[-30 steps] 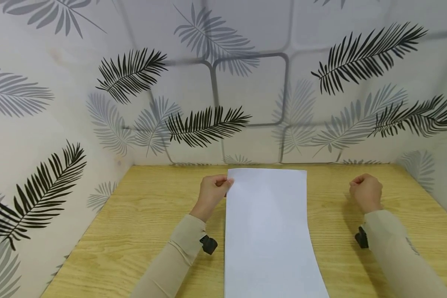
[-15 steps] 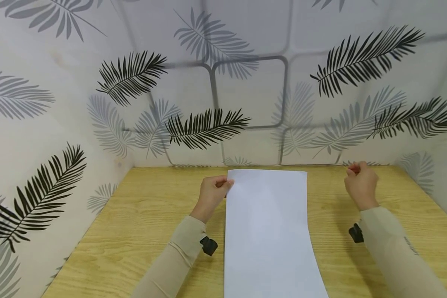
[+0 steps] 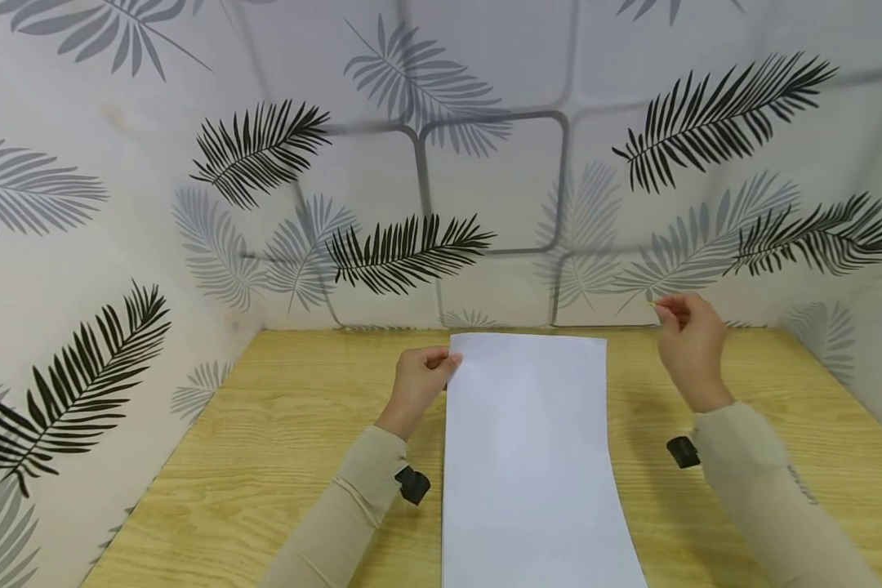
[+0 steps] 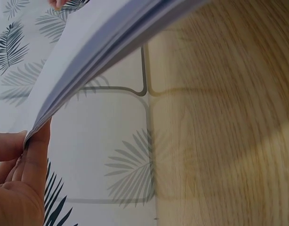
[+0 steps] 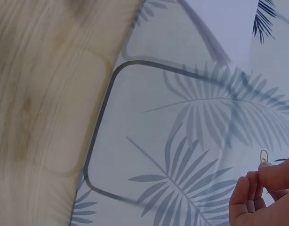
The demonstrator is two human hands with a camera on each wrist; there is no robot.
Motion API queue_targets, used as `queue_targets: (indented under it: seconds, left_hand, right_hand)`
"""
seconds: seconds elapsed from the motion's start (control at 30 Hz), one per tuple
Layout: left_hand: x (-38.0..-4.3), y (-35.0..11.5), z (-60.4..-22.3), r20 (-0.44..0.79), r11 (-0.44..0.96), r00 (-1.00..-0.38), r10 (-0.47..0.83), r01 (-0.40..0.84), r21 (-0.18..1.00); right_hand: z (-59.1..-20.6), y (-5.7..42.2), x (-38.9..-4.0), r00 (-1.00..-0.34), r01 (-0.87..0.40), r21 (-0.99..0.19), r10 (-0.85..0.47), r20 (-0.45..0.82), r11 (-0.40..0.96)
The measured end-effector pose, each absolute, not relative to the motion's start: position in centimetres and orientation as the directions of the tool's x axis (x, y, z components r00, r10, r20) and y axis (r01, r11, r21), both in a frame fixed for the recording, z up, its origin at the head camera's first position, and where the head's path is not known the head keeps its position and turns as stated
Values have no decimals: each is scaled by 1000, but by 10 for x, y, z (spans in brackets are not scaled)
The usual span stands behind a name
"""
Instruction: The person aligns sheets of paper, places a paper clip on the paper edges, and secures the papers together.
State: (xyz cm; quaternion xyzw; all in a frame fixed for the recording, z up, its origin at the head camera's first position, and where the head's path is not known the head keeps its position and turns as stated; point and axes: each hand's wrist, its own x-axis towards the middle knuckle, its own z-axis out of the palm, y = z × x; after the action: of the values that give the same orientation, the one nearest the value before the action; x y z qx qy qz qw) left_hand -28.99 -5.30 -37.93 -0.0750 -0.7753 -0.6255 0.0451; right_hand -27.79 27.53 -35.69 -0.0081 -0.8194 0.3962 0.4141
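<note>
A stack of white paper sheets (image 3: 529, 457) stands in the middle of the head view, its top raised and its right side bowed. My left hand (image 3: 420, 384) pinches the upper left corner between thumb and fingers. Several layered sheets (image 4: 95, 59) show edge-on in the left wrist view, meeting at the pinched corner. To the right of the paper, my raised right hand (image 3: 693, 343) pinches a small gold paper clip (image 5: 263, 156) between thumb and fingertip. One loop of the clip sticks out; the rest is hidden by the fingers.
A wood-grain table (image 3: 301, 392) lies beneath both hands. Behind it rises a pale wall (image 3: 500, 180) with a leaf pattern, and another patterned wall stands on the left. A black wrist camera (image 3: 412, 485) hangs under the left sleeve and another black camera (image 3: 683, 452) under the right.
My right hand has risen and moved left toward the paper, and the paper clip's tip now shows at its fingers. The left hand and paper stay nearly still.
</note>
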Motion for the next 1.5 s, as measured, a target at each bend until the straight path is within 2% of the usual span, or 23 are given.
queue_targets:
  seconds: [0.13,0.23,0.63,1.0,1.5]
  left_hand:
    - [-290,-53,-380,184,206,-980,71,195,959]
    - [-290,-53,-379,181,208,-981,73,192,959]
    - [-290,-50,-374,153,201,-985,77,165,966]
    - [-284,-45,-371,195,180,-976,97,210,961]
    - [-279,-39,-367,218,185,-970,105,235,954]
  right_hand:
    - [-348,263,-278,-611,-398,-640,331,719,657]
    - [-342,254,-276,-599,-435,-636,322,733,638]
    - [-332,230,-273,-637,-488,-612,226,737,622]
    - [-333,206,-271,-666,-564,-595,111,737,573]
    - [-337,175,-271,-687,-594,-570,10,726,568]
